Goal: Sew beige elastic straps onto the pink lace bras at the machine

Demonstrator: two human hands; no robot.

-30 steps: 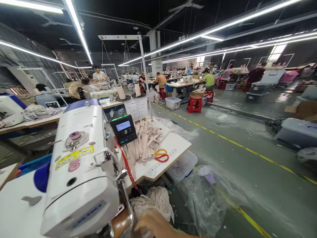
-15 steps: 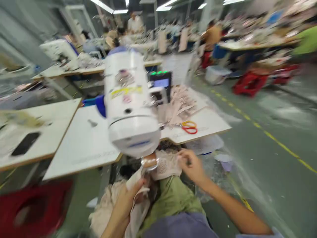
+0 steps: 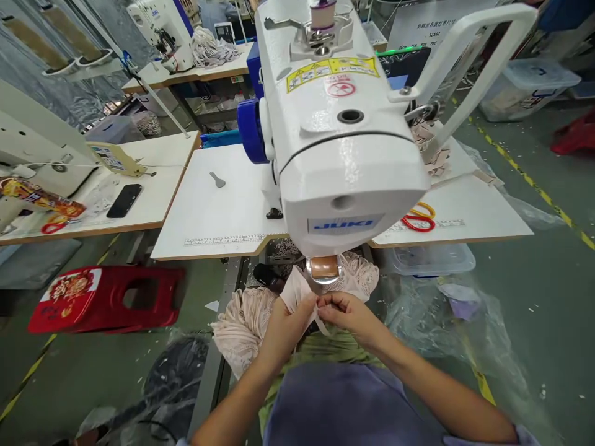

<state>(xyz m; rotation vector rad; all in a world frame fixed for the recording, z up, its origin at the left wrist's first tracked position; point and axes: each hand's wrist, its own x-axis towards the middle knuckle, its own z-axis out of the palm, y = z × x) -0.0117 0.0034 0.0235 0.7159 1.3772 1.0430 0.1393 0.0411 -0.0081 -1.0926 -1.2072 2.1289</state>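
Observation:
Below the head of a white sewing machine [image 3: 348,179], my two hands meet over my lap. My left hand [image 3: 289,325] is closed on a pale beige fabric piece [image 3: 296,290], which sticks up above the thumb. Fingertips of my right hand [image 3: 346,314] pinch the same piece at its right side, where a narrow strip hangs down. More beige lace fabric [image 3: 357,275] lies just beyond, partly behind the machine's round shiny part [image 3: 324,269]. A gathered bundle of beige lace garments [image 3: 244,328] rests left of my left hand.
Red and yellow-handled scissors [image 3: 418,218] lie on the white table [image 3: 218,217], right of the machine. A small grey metal piece [image 3: 217,180] is on its left. On the neighbouring table are a black phone [image 3: 124,201] and a bottle [image 3: 39,197]. A red stool [image 3: 106,297] stands lower left.
My view has tilted down and come closer to the machine. My right hand has moved left from the lace to beside my left hand, both now on the fabric piece.

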